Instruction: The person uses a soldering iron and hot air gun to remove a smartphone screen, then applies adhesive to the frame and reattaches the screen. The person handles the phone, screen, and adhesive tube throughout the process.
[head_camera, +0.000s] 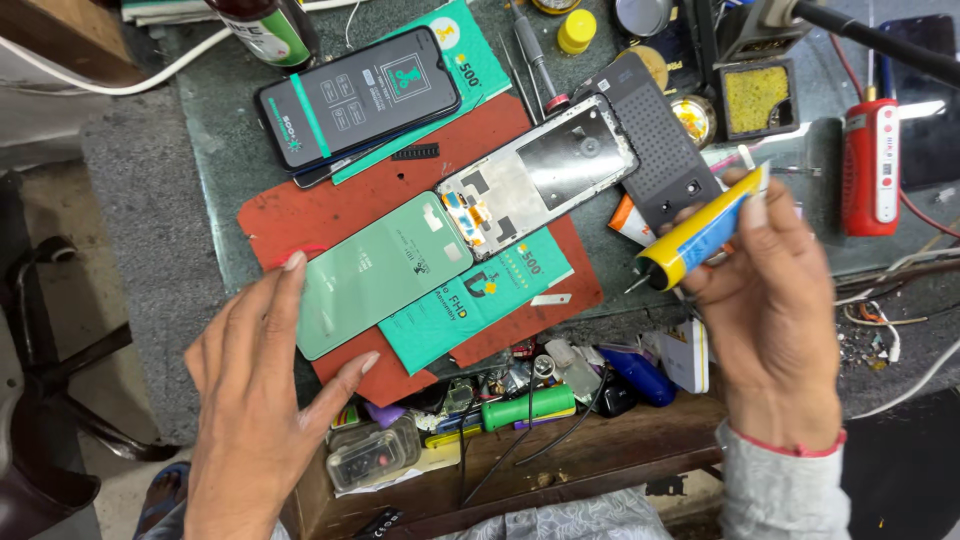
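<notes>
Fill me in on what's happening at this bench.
A person works at a cluttered repair bench. The left hand steadies a pale green display panel lying on a red mat, joined to an opened phone frame. The right hand holds a yellow and blue glue tube, nozzle aimed toward the frame.

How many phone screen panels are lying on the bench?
2: a dark display panel lies at the top, on a green packet; a green-filmed display panel lies on the red mat, touched by the left hand.

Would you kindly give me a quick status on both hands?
Left hand steadying green screen panel. Right hand gripping yellow glue tube. Open phone frame adjacent, unobstructed.
</notes>
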